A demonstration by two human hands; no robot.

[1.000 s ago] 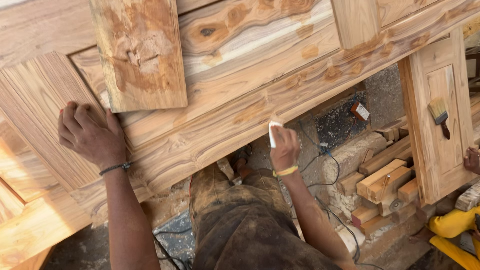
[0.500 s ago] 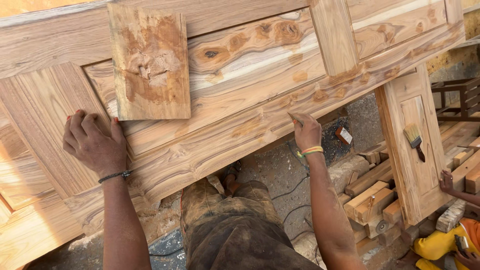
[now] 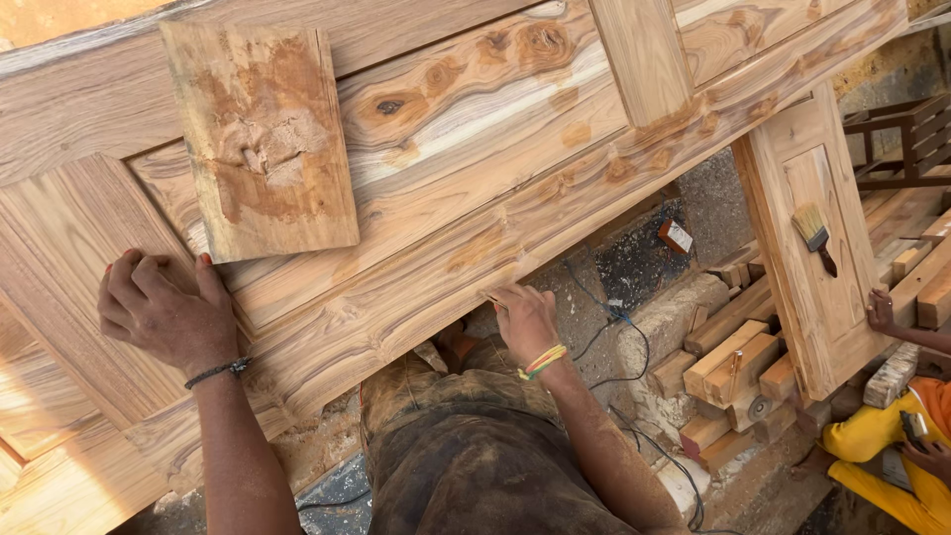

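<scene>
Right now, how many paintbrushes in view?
1. The paintbrush lies on the small wooden panel at right, bristles up-left, handle down-right. Others may be hidden under the big door.

A large wooden door point(image 3: 475, 188) of pale, strongly grained timber is laid flat, stretched diagonally from 8 o'clock to 2 o'clock across the view. Recessed panels are framed by rails w/ a stile crossing at approx. 1 o'clock. Orange-brown filler patches are dotted along its lower rail (esp. near knots). A small flat wooden board point(image 3: 260, 139), smeared w/ the same brownish filler, is rested on the door at 11 o'clock.
</scene>
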